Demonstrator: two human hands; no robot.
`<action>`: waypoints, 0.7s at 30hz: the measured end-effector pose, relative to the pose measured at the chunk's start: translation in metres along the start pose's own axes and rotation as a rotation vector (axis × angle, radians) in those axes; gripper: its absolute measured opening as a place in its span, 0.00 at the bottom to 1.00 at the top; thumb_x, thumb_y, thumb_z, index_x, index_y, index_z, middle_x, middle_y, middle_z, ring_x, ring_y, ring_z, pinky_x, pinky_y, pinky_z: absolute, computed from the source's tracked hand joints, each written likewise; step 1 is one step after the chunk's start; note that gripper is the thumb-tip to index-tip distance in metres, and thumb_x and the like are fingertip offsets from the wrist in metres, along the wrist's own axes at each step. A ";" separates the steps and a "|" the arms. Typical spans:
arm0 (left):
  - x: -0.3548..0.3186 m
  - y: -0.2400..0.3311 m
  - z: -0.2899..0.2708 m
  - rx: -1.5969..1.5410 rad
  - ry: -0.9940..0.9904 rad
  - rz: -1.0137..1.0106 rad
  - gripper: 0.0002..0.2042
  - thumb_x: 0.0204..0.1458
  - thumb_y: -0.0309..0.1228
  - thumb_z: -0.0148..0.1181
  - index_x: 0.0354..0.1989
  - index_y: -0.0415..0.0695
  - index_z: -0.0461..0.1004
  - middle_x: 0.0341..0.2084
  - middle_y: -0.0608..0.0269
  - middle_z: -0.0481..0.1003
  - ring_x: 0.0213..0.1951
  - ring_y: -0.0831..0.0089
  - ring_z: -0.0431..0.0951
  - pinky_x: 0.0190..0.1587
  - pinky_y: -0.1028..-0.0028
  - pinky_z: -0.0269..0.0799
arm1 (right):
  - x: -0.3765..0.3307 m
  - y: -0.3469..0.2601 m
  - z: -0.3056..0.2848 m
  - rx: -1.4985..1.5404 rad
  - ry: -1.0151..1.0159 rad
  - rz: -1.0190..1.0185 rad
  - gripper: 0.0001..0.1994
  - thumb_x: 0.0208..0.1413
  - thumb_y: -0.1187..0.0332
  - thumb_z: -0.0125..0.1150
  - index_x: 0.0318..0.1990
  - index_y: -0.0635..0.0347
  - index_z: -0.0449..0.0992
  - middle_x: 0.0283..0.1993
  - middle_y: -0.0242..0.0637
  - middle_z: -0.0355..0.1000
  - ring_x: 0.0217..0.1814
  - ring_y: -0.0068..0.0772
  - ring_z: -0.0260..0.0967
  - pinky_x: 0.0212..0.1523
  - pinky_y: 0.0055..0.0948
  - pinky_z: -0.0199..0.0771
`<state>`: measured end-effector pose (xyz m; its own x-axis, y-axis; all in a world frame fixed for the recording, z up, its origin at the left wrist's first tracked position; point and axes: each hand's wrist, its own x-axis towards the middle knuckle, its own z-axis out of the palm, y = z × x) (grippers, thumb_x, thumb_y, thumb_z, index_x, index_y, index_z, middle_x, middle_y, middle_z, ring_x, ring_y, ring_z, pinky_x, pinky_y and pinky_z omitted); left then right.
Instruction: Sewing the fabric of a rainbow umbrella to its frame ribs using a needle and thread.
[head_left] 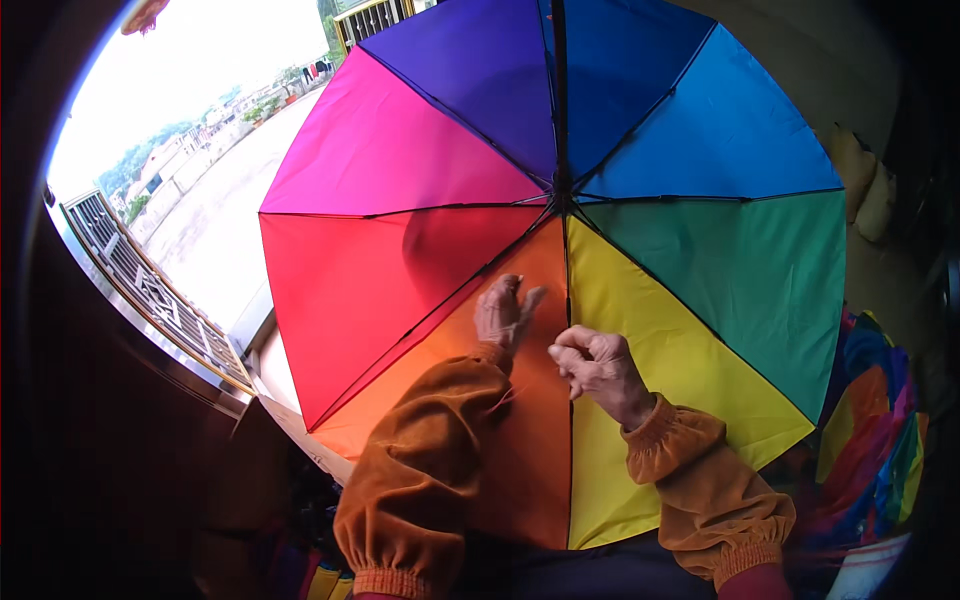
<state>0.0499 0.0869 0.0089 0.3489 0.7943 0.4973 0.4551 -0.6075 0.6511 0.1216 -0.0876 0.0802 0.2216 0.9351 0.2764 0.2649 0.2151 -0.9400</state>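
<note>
I see open rainbow umbrella [560, 250] filling view, inside facing me, ribs meeting at hub near top centre. My left hand [503, 312] lies flat on orange panel, fingers loosely spread. My right hand [592, 365] curled, fingertips pinched at rib between orange and yellow panels. More folded umbrellas [880, 430] at right edge.

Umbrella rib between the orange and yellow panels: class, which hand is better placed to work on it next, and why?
Probably the right hand: its pinched fingertips sit almost on that rib. The left hand rests further off, flat on the orange panel.
</note>
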 end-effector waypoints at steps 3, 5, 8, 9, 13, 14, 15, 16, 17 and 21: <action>0.020 -0.039 -0.061 0.333 -0.064 0.124 0.17 0.37 0.41 0.65 0.31 0.42 0.72 0.25 0.52 0.73 0.33 0.54 0.73 0.34 0.61 0.67 | -0.010 0.054 -0.015 -0.029 0.048 0.295 0.06 0.51 0.71 0.55 0.28 0.66 0.72 0.17 0.30 0.65 0.15 0.17 0.63 0.16 0.18 0.65; 0.012 -0.074 -0.099 0.470 -0.168 0.161 0.15 0.38 0.39 0.64 0.30 0.42 0.71 0.27 0.51 0.72 0.32 0.52 0.73 0.34 0.59 0.67 | -0.016 0.074 -0.009 -0.106 0.040 0.358 0.07 0.50 0.71 0.55 0.27 0.67 0.72 0.16 0.30 0.64 0.14 0.18 0.63 0.15 0.19 0.65; -0.013 -0.126 -0.134 0.641 -0.308 0.032 0.11 0.43 0.36 0.59 0.31 0.43 0.71 0.29 0.51 0.71 0.31 0.52 0.72 0.33 0.57 0.66 | -0.016 0.082 0.011 -0.071 -0.091 0.459 0.07 0.47 0.72 0.55 0.23 0.67 0.72 0.13 0.30 0.63 0.13 0.19 0.62 0.13 0.19 0.65; -0.018 -0.125 -0.133 0.643 -0.312 0.027 0.11 0.43 0.36 0.59 0.31 0.43 0.71 0.29 0.51 0.71 0.31 0.52 0.72 0.33 0.57 0.66 | -0.015 0.087 0.011 -0.068 -0.095 0.463 0.07 0.47 0.72 0.55 0.23 0.67 0.72 0.13 0.30 0.63 0.13 0.19 0.62 0.13 0.19 0.65; -0.029 -0.113 -0.121 0.774 -0.256 0.119 0.08 0.46 0.34 0.53 0.31 0.43 0.68 0.26 0.49 0.71 0.30 0.50 0.73 0.30 0.55 0.65 | 0.012 0.092 -0.014 -0.037 0.053 0.374 0.05 0.42 0.74 0.54 0.19 0.66 0.72 0.13 0.31 0.63 0.11 0.20 0.61 0.12 0.18 0.64; -0.027 -0.111 -0.111 0.765 -0.245 0.185 0.08 0.47 0.33 0.51 0.30 0.42 0.66 0.24 0.48 0.71 0.29 0.49 0.73 0.28 0.54 0.65 | 0.016 0.084 -0.025 -0.123 0.054 0.344 0.06 0.41 0.73 0.54 0.18 0.67 0.72 0.13 0.33 0.64 0.12 0.23 0.62 0.13 0.21 0.65; -0.029 -0.100 -0.101 0.720 -0.301 0.158 0.08 0.46 0.33 0.51 0.29 0.42 0.65 0.23 0.47 0.71 0.28 0.48 0.73 0.28 0.54 0.65 | 0.020 0.087 -0.034 -0.202 0.057 0.319 0.07 0.40 0.73 0.55 0.18 0.67 0.72 0.13 0.36 0.65 0.13 0.26 0.63 0.15 0.23 0.66; -0.035 -0.088 -0.089 0.675 -0.356 0.131 0.08 0.46 0.33 0.52 0.27 0.42 0.63 0.21 0.46 0.71 0.26 0.48 0.73 0.27 0.53 0.65 | 0.027 0.105 -0.047 -0.492 0.120 0.121 0.07 0.38 0.72 0.55 0.18 0.67 0.71 0.13 0.40 0.66 0.15 0.31 0.65 0.18 0.26 0.67; -0.044 -0.077 -0.065 0.598 -0.347 0.093 0.08 0.46 0.32 0.51 0.26 0.41 0.63 0.20 0.46 0.72 0.27 0.47 0.73 0.28 0.53 0.65 | 0.029 0.121 -0.066 -0.792 0.189 -0.073 0.07 0.37 0.71 0.55 0.17 0.68 0.71 0.14 0.44 0.66 0.17 0.35 0.66 0.21 0.30 0.67; -0.097 -0.088 -0.003 -0.061 -0.267 -0.083 0.11 0.42 0.34 0.57 0.23 0.38 0.66 0.18 0.50 0.72 0.23 0.58 0.74 0.26 0.64 0.67 | 0.032 0.118 -0.102 -1.053 0.304 0.049 0.06 0.35 0.72 0.51 0.15 0.66 0.70 0.20 0.53 0.67 0.23 0.52 0.67 0.26 0.40 0.68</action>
<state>-0.0263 0.0636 -0.0952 0.5198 0.8080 0.2776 0.4440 -0.5330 0.7202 0.2561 -0.0609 -0.0018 0.4375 0.7964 0.4175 0.8863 -0.3035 -0.3498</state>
